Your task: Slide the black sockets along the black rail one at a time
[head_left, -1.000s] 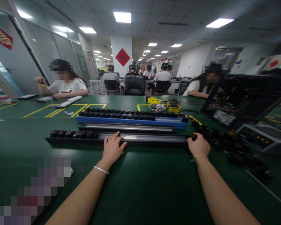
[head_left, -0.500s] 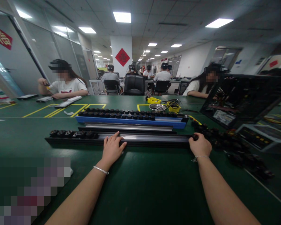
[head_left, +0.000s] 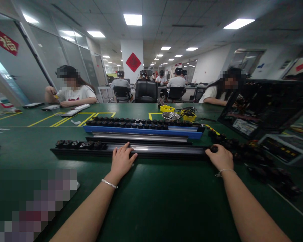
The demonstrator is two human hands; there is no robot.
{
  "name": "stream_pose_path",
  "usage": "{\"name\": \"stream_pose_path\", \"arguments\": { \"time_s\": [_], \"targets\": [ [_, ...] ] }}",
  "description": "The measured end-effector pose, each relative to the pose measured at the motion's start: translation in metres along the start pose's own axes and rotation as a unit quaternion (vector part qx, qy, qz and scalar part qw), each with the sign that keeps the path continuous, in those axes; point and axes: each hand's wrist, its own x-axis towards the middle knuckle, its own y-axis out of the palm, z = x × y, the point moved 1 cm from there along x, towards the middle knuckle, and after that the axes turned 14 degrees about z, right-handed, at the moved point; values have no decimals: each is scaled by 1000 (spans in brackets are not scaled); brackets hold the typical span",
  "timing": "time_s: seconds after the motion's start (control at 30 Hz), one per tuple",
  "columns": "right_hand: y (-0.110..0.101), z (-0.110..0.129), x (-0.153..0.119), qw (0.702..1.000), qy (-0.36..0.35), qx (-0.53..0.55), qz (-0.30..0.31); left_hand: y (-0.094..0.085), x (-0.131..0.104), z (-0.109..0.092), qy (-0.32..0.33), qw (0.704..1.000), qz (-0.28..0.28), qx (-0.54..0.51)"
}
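Note:
A long black rail point(head_left: 171, 150) with a shiny metal channel lies across the table in front of me. Several small black parts point(head_left: 80, 145) sit in a row at its left end. My left hand point(head_left: 122, 161) rests on the rail left of its middle, fingers spread and stretched out. At the rail's right end my right hand point(head_left: 221, 159) is closed, pinching a small black knob-like part point(head_left: 213, 148); its exact kind is unclear. Behind lies a shorter metal-topped rail point(head_left: 151, 137), and beyond that a blue rail point(head_left: 141, 130) carries rows of similar black parts.
Loose black parts point(head_left: 259, 154) are heaped at the right, beside a grey metal box point(head_left: 288, 149) and an open computer case point(head_left: 262, 104). Yellow trays point(head_left: 167, 108) and a metal dish point(head_left: 170, 116) stand farther back. Two people point(head_left: 75, 89) sit across the table.
My right hand has shifted slightly right, with the small black part still in its fingers. My left hand stays on the rail. The whole view has moved a little.

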Motion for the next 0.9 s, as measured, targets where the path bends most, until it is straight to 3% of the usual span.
{"name": "stream_pose_path", "arguments": {
  "time_s": [0.9],
  "targets": [
    [-9,-10,5,993,89,67,36,0,1,0,-7,1000,7,7]
  ]
}}
